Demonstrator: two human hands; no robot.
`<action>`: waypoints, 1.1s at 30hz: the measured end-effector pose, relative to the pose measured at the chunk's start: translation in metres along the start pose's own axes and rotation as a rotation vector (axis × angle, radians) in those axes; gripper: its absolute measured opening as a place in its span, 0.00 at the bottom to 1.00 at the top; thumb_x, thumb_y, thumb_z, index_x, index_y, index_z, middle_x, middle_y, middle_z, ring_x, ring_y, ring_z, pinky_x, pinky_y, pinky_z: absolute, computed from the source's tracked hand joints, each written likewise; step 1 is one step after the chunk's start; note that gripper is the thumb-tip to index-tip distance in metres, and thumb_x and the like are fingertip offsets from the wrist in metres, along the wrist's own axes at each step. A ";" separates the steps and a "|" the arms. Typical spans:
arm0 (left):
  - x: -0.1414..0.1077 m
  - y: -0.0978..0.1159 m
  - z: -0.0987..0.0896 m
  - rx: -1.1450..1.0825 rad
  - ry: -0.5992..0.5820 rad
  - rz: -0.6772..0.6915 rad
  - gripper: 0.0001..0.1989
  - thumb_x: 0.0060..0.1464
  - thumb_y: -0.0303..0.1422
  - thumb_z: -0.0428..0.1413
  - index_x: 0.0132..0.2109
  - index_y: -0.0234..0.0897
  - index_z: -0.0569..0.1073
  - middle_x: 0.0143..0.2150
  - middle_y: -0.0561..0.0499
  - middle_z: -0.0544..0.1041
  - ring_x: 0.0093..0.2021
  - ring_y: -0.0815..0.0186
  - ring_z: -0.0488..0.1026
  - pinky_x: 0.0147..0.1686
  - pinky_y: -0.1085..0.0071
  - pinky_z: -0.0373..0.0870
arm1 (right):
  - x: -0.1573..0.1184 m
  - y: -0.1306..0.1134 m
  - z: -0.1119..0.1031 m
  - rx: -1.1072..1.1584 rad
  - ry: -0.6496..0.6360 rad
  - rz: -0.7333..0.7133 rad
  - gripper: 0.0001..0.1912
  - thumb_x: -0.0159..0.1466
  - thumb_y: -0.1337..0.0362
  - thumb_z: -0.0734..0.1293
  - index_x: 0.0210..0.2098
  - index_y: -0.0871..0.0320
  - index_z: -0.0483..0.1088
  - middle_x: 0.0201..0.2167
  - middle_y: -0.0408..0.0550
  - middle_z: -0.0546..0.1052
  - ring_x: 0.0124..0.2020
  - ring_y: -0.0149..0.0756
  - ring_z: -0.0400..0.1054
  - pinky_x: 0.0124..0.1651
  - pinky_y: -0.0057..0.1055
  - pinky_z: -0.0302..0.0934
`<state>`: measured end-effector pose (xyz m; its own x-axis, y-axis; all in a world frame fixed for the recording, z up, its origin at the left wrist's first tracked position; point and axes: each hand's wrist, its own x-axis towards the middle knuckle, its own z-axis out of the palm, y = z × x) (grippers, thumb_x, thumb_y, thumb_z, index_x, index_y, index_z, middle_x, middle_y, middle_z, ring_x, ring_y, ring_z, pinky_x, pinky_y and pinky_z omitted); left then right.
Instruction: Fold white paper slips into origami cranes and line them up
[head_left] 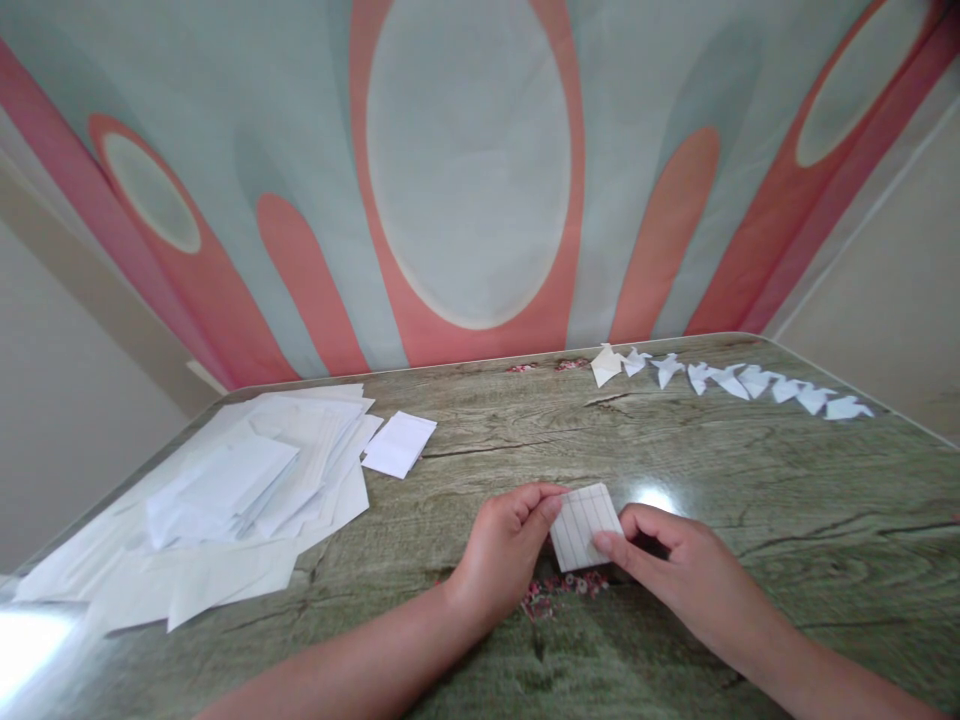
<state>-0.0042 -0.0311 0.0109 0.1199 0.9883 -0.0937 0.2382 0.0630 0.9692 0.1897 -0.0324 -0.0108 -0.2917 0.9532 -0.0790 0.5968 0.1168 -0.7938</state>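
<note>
Between my two hands is a small, roughly square piece of lined paper (582,530), held just above the table. My left hand (510,540) pinches its upper left corner between thumb and fingers. On the other side, my right hand (667,548) grips the lower right edge, thumb on top and fingers behind. Whether the paper has several layers I cannot tell. Beyond my hands, a row of folded white paper figures (727,380), bird-like in shape, runs along the back right of the table.
A large messy pile of white paper sheets (225,480) covers the table's left side. Beside it lies a small stack of white paper squares (400,444). The wood-patterned table (465,420) meets a red and grey patterned wall covering (465,150) at the back.
</note>
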 end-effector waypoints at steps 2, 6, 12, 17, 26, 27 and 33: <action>0.001 0.001 0.000 -0.031 -0.006 -0.018 0.14 0.59 0.35 0.52 0.44 0.34 0.79 0.36 0.50 0.79 0.36 0.63 0.72 0.38 0.72 0.67 | 0.000 0.000 0.000 -0.002 -0.002 0.000 0.21 0.64 0.48 0.60 0.23 0.56 0.60 0.21 0.39 0.62 0.26 0.33 0.57 0.30 0.29 0.50; 0.002 0.000 0.000 -0.086 -0.017 -0.030 0.14 0.59 0.35 0.52 0.44 0.33 0.78 0.35 0.50 0.79 0.36 0.64 0.71 0.38 0.72 0.66 | 0.000 0.000 0.000 0.114 0.010 -0.007 0.19 0.65 0.48 0.61 0.27 0.55 0.61 0.23 0.40 0.64 0.27 0.33 0.59 0.31 0.30 0.53; -0.002 -0.003 0.001 -0.033 -0.125 -0.009 0.15 0.60 0.37 0.50 0.43 0.33 0.77 0.34 0.50 0.77 0.34 0.66 0.70 0.36 0.73 0.65 | 0.004 0.001 -0.002 0.404 -0.015 0.044 0.17 0.63 0.48 0.63 0.41 0.54 0.65 0.34 0.43 0.72 0.35 0.36 0.66 0.37 0.31 0.59; -0.004 0.004 -0.005 0.176 -0.236 0.012 0.13 0.61 0.35 0.48 0.38 0.35 0.76 0.29 0.52 0.75 0.30 0.68 0.70 0.32 0.76 0.65 | 0.002 -0.001 -0.006 0.196 -0.002 0.058 0.18 0.64 0.48 0.61 0.28 0.56 0.67 0.24 0.40 0.66 0.28 0.34 0.60 0.30 0.30 0.53; 0.000 0.013 -0.014 0.212 -0.140 0.035 0.13 0.60 0.37 0.50 0.29 0.37 0.69 0.23 0.54 0.74 0.21 0.70 0.69 0.24 0.77 0.62 | 0.001 -0.011 -0.005 0.459 0.023 0.020 0.16 0.63 0.50 0.64 0.41 0.55 0.69 0.31 0.44 0.73 0.33 0.35 0.65 0.35 0.29 0.58; 0.001 0.012 -0.012 0.140 -0.091 0.006 0.13 0.60 0.37 0.49 0.30 0.37 0.68 0.23 0.54 0.74 0.20 0.71 0.69 0.23 0.77 0.62 | 0.002 -0.010 -0.005 0.555 0.005 0.032 0.17 0.62 0.50 0.65 0.43 0.55 0.68 0.33 0.44 0.73 0.34 0.35 0.66 0.35 0.29 0.59; -0.001 0.006 0.011 -0.217 -0.099 -0.100 0.12 0.60 0.40 0.50 0.32 0.37 0.62 0.22 0.56 0.73 0.17 0.72 0.69 0.19 0.78 0.62 | 0.004 -0.011 0.000 0.700 -0.123 0.075 0.17 0.60 0.52 0.69 0.39 0.60 0.71 0.31 0.45 0.75 0.29 0.31 0.63 0.31 0.27 0.55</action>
<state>0.0074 -0.0336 0.0146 0.2026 0.9580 -0.2030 0.0422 0.1986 0.9792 0.1819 -0.0294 -0.0026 -0.3759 0.9084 -0.1831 0.0108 -0.1933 -0.9811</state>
